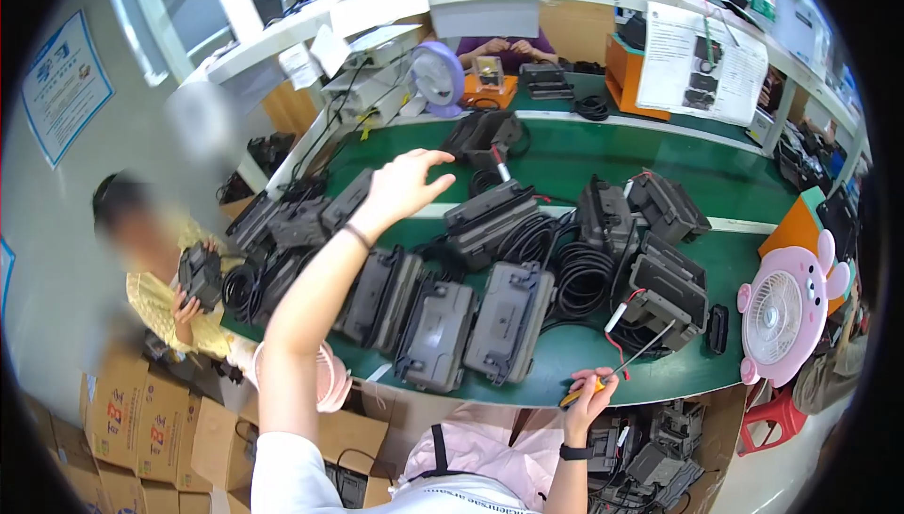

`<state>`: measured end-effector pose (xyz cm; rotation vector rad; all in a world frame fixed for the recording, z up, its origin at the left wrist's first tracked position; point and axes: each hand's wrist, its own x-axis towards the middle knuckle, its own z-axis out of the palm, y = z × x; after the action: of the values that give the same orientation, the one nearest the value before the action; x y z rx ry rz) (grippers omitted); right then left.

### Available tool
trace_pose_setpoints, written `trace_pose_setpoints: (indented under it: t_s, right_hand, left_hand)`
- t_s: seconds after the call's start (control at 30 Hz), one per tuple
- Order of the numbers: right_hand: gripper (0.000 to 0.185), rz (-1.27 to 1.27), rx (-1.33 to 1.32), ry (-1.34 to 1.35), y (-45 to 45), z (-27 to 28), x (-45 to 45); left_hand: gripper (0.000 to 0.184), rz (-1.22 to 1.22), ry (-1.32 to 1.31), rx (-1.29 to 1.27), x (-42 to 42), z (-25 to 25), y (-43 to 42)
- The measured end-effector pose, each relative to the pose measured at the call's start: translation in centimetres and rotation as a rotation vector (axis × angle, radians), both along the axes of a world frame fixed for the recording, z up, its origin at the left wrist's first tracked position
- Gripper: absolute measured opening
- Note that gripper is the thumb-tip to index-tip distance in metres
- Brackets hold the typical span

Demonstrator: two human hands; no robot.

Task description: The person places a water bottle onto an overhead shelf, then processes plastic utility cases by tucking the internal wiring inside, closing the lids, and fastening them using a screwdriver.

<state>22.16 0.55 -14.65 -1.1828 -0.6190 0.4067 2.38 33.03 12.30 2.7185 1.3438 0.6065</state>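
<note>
My left hand (pixel 407 184) is stretched out over the green bench, fingers apart and holding nothing. Just beyond its fingertips sits a dark grey plastic case (pixel 482 135). My right hand (pixel 589 399), at the bench's front edge, grips a screwdriver (pixel 572 398) by its yellow-and-black handle. The shaft points up and right, towards a dark case (pixel 667 293) that stands tilted with red and white wires beside it. Between my hands, two closed grey cases (pixel 509 322) lie side by side, and coiled black cable (pixel 581 279) is behind them to the right.
A pink rabbit-shaped fan (pixel 780 312) stands at the bench's right end. More cases (pixel 381 297) crowd the left. A person in yellow (pixel 160 293) holds a case there. Another person's hands (pixel 508 47) show across the bench. Below right is a box of cases (pixel 650 453).
</note>
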Motion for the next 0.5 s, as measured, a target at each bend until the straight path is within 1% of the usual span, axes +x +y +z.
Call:
trace_pose_setpoints:
  t_s: [0.07, 0.2, 0.27, 0.33, 0.37, 0.4, 0.43, 0.47, 0.5]
  right_hand:
    - [0.012, -0.06, -0.032, 0.003, -0.1, -0.2, 0.1]
    - [0.013, -0.127, -0.078, -0.015, -0.2, 0.0, -0.3]
    - [0.015, -0.158, -0.092, 0.008, -0.1, -0.5, -0.7]
    - [0.015, -0.219, -0.117, -0.141, 0.4, -0.7, -1.0]
    - [0.014, -0.199, -0.193, -0.232, 0.4, -0.5, -0.9]
    - [0.013, -0.177, -0.27, -0.321, 0.4, -0.2, -0.7]
    - [0.016, -0.195, -0.314, -0.443, 0.7, 0.0, -0.3]
    - [0.018, -0.162, -0.421, -0.377, 0.7, 0.4, -0.3]
    - [0.02, -0.123, -0.528, -0.308, 0.2, 0.9, -0.6]
  left_hand:
    - [0.039, 0.033, 0.051, 0.011, 3.9, -2.5, 4.1]
    - [0.041, 0.147, 0.162, -0.068, 9.6, -6.8, 11.2]
    - [0.047, 0.216, 0.182, -0.13, 11.5, -8.2, 13.7]
    - [0.054, 0.129, 0.117, -0.101, 12.5, -11.0, 17.3]
    - [0.06, 0.045, 0.09, -0.084, 12.8, -12.7, 19.7]
    - [0.07, 0.031, 0.125, -0.113, 13.5, -12.8, 19.9]
    - [0.075, 0.051, 0.145, -0.132, 14.0, -13.5, 20.6]
    - [0.08, 0.075, 0.166, -0.15, 14.5, -14.2, 21.5]
    - [0.093, 0.106, 0.169, -0.204, 15.0, -14.8, 22.5]
